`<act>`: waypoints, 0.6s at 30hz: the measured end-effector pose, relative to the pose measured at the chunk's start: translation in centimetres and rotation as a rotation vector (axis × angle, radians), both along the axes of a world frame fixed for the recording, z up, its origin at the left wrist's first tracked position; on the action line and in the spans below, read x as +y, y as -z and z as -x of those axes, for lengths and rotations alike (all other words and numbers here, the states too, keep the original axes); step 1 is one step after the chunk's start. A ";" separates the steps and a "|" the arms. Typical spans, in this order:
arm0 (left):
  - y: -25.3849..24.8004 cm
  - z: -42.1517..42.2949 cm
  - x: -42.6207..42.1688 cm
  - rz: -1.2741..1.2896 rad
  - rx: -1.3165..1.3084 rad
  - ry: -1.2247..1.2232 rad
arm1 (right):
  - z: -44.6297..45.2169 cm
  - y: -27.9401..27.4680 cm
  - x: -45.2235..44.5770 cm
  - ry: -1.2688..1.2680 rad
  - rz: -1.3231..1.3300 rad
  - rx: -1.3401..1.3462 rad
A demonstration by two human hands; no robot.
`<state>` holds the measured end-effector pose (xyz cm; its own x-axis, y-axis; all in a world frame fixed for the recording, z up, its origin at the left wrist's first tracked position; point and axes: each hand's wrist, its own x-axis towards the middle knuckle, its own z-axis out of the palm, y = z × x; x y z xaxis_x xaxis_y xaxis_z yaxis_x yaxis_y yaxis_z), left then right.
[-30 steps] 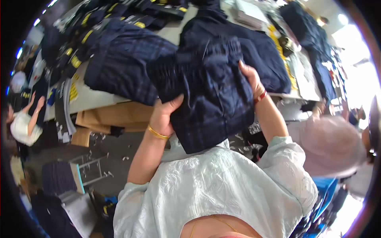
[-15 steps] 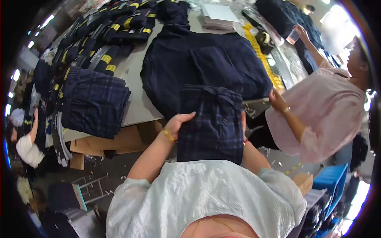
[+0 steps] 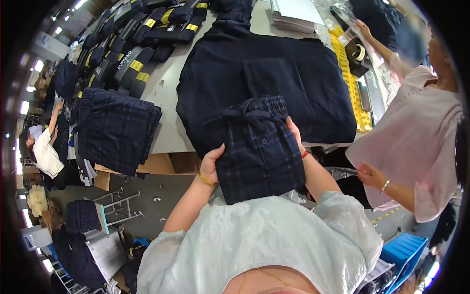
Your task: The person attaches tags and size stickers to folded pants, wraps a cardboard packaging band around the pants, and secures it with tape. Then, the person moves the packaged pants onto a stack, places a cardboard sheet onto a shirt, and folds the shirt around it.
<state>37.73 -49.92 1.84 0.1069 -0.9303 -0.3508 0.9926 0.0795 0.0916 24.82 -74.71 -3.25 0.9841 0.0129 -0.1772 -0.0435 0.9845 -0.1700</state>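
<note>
Folded navy plaid pajama pants are held up close to my chest, with an elastic waistband, a drawstring and a button on the front. My left hand grips their left edge, thumb on top. On the opposite edge my right hand is closed round the fabric, its fingers partly hidden behind. Just beyond lies a large dark navy garment, spread over the table. A stack of folded plaid garments sits at the table's left front.
Rows of packed dark garments with yellow labels cover the table's back left. White sheets, a yellow measuring strip and a tape dispenser are at the right. A co-worker stands close on the right; another person is far left.
The pants have tilted slightly, and their waistband now bunches at the top right. My right hand shows more, higher on the edge. The co-worker's nearer hand has drawn back from the navy garment.
</note>
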 end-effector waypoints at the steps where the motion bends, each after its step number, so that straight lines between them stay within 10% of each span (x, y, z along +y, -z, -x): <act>1: 0.0 -0.6 -0.4 0.016 0.012 0.020 | -0.1 0.0 0.0 0.014 -0.024 -0.010; 18: -0.9 -11.2 -23.2 -0.037 -0.188 0.016 | -9.6 -0.1 -24.2 0.203 0.287 -0.058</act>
<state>48.93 -73.12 2.77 0.1597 -0.9191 -0.3603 0.9587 0.0574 0.2785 34.41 -98.88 -3.14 0.9700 -0.2261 -0.0891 0.1658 0.8838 -0.4375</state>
